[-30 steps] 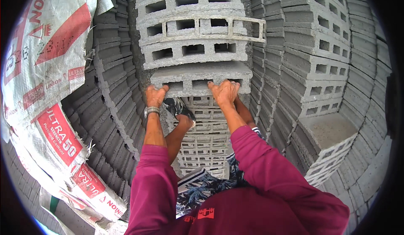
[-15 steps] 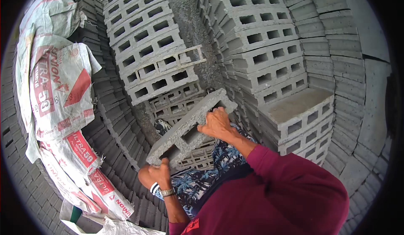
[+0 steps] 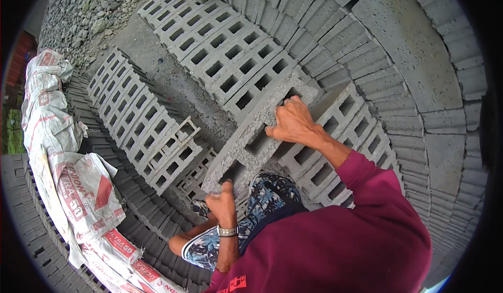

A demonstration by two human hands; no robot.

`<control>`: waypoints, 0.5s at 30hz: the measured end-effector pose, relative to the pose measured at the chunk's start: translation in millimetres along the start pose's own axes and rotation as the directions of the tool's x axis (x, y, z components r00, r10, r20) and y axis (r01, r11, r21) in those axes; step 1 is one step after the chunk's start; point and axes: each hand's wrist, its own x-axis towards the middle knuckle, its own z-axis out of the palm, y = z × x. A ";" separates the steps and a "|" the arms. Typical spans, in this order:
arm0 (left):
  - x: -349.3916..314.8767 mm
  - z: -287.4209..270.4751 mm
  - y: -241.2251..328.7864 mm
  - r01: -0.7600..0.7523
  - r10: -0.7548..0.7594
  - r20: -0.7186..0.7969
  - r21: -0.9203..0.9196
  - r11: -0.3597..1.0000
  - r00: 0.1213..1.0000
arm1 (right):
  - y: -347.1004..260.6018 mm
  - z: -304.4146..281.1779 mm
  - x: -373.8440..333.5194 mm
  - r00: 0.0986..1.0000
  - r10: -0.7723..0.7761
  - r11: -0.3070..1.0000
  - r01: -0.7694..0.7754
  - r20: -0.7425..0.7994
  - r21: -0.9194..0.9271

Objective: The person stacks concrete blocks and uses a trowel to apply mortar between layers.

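Note:
A grey hollow concrete block (image 3: 243, 141) with a rough face is held up in front of me, its left end lower than its right. My right hand (image 3: 294, 122) grips it near the far right end, fingers hooked into a cavity. At the near left end my left hand (image 3: 223, 203) is closed on the lower edge, with fingers reaching into the end cavity. Beyond the block's right end rises a stack of hollow blocks (image 3: 236, 52) standing on edge. Another block stack (image 3: 335, 151) lies beneath and right of my right forearm.
To the left runs a further row of hollow blocks (image 3: 136, 115). White and red cement sacks (image 3: 84, 188) lie draped over stacked blocks at the far left. Tall walls of stacked blocks (image 3: 382, 83) curve round on the right. A gravel heap (image 3: 94, 15) lies at the back left.
The view has swung to the right. My hands have carried the held block up and rightward, from above the gap between rows to beside the right-hand stack. Both grips remain.

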 end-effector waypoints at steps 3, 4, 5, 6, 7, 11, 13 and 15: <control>0.2 62.7 21.8 -0.016 0.015 0.105 0.006 1.000 0.994 | 56.1 -16.4 3.1 0.995 0.027 0.999 -0.030 -0.097 -0.030; 7.4 82.5 9.0 -0.064 0.059 0.091 0.055 0.996 0.994 | 70.3 -20.2 5.0 0.995 0.065 0.997 -0.067 -0.071 -0.033; -4.5 103.5 23.0 -0.011 0.004 0.144 0.050 0.999 0.990 | 96.5 -20.4 3.5 0.992 0.119 0.992 -0.121 -0.039 -0.048; -16.1 120.5 36.4 -0.006 -0.015 0.177 0.114 0.994 0.984 | 117.7 -22.2 -2.3 0.985 0.175 0.983 -0.174 -0.002 -0.060; -28.0 139.2 44.8 -0.002 -0.036 0.211 0.178 0.984 0.977 | 142.7 -22.8 -10.5 0.971 0.238 0.969 -0.236 0.018 -0.070; -26.0 182.3 37.3 -0.127 0.090 0.137 0.298 0.946 0.986 | 183.4 -8.1 5.3 0.940 0.338 0.941 -0.335 0.053 -0.053; -33.7 187.0 52.7 -0.156 0.101 0.168 0.353 0.922 0.980 | 205.2 10.3 -2.7 0.959 0.247 0.960 -0.262 -0.137 -0.098; -28.5 170.7 72.0 -0.104 0.017 0.268 0.312 0.944 0.963 | 178.7 -0.7 9.1 0.954 0.299 0.953 -0.301 -0.031 -0.048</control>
